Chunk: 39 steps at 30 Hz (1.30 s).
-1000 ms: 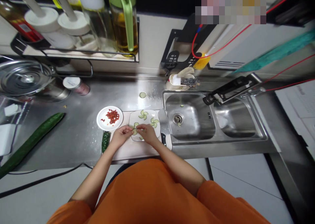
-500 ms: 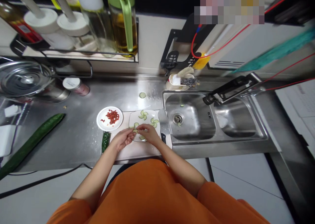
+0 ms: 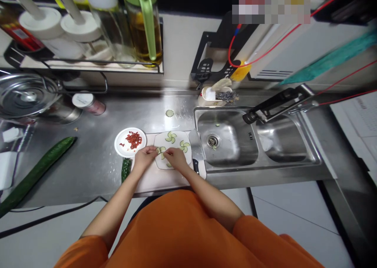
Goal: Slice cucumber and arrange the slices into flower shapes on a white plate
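A white square plate (image 3: 186,163) lies on a pale cutting board (image 3: 165,181), bearing thin cucumber slices (image 3: 170,137) fanned into small pinwheels. At the plate's left edge, my left hand (image 3: 145,157) pinches a thin cucumber slice in its fingertips. My right hand (image 3: 177,159) is closed in a pinch over the plate's middle, its fingertips at another slice; the fingers partly hide it. Left of the board stand a round white plate (image 3: 121,136) of small red pieces (image 3: 134,139) and a short cucumber piece (image 3: 126,169). A knife (image 3: 196,166) lies along the board's right side.
A long cucumber (image 3: 41,166) rests on the steel counter at left, near a lidded pot (image 3: 60,113) and a can (image 3: 90,104). To the right is a double sink (image 3: 229,142) with a faucet (image 3: 277,103). A bottle rack (image 3: 103,66) hangs behind.
My hands have drawn apart: the left moved slightly left and up to the plate's edge, the right stayed over the plate. The view has shifted a little.
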Each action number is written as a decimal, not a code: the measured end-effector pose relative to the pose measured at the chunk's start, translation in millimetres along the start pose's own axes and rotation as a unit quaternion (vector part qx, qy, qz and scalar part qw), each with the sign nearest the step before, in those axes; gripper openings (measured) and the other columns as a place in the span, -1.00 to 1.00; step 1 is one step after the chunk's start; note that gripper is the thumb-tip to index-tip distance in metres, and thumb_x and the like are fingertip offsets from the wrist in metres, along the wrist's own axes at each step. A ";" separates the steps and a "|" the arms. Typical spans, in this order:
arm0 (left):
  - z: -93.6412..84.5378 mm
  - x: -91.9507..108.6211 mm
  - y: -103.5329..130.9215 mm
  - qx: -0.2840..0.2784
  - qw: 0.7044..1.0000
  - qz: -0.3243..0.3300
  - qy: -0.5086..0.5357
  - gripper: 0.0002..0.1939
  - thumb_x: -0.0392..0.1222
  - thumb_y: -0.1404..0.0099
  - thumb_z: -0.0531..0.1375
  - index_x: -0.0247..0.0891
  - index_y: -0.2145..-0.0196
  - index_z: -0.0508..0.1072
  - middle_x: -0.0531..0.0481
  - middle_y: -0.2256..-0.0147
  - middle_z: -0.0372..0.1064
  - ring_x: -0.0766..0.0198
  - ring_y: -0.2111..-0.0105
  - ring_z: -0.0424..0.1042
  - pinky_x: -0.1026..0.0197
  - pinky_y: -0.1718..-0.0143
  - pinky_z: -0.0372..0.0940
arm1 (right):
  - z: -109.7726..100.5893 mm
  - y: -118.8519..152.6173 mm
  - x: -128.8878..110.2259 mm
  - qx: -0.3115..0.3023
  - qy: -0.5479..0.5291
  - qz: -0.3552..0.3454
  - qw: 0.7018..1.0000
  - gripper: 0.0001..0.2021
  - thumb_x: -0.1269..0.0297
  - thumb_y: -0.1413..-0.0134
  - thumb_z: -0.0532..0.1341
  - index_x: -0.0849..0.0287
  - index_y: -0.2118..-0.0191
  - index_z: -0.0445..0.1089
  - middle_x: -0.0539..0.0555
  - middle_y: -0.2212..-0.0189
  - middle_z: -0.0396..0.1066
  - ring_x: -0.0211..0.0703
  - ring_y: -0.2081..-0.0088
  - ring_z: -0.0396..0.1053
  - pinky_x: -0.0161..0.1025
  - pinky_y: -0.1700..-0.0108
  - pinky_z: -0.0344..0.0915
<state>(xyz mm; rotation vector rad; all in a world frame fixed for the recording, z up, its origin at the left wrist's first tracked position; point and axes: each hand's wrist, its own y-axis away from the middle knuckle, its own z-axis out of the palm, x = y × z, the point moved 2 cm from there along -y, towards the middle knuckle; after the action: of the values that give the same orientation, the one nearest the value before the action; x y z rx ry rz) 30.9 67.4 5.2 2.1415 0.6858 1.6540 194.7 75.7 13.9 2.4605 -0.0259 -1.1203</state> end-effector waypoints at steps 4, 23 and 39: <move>-1.8 3.5 -9.5 0.031 0.989 0.056 -0.131 -0.72 -0.06 -0.03 0.22 -0.26 0.32 0.53 0.05 0.48 0.47 0.34 0.49 0.37 0.30 0.39 0.22 | 5.6 -8.4 0.0 -0.001 0.077 0.043 0.996 -0.82 0.23 -0.07 0.15 0.11 0.42 0.48 0.00 0.44 0.49 -0.16 0.30 0.36 -0.30 0.27 0.17; 2.6 7.8 -14.9 0.045 0.955 0.108 -0.272 -0.72 -0.18 -0.11 0.13 -0.21 0.22 0.53 0.01 0.39 0.51 0.25 0.38 0.43 0.28 0.29 0.23 | 9.1 -13.8 -9.9 -0.019 0.168 0.070 0.983 -0.79 0.25 -0.11 0.09 0.09 0.39 0.47 0.11 0.38 0.48 0.05 0.10 0.26 -0.16 0.22 0.17; 9.6 10.2 -13.5 0.038 0.917 0.167 -0.359 -0.76 -0.20 -0.21 0.08 -0.20 0.24 0.52 -0.05 0.30 0.50 0.21 0.30 0.42 0.26 0.26 0.19 | 14.3 -12.9 -13.5 -0.013 0.241 0.033 0.970 -0.75 0.25 -0.19 0.02 0.16 0.25 0.43 0.20 0.26 0.44 0.05 0.08 0.22 -0.13 0.20 0.15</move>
<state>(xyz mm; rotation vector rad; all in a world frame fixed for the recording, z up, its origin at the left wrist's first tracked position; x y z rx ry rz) 40.0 84.5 3.5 2.7746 0.1605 0.8289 173.3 84.6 10.3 2.6191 0.0535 -0.4685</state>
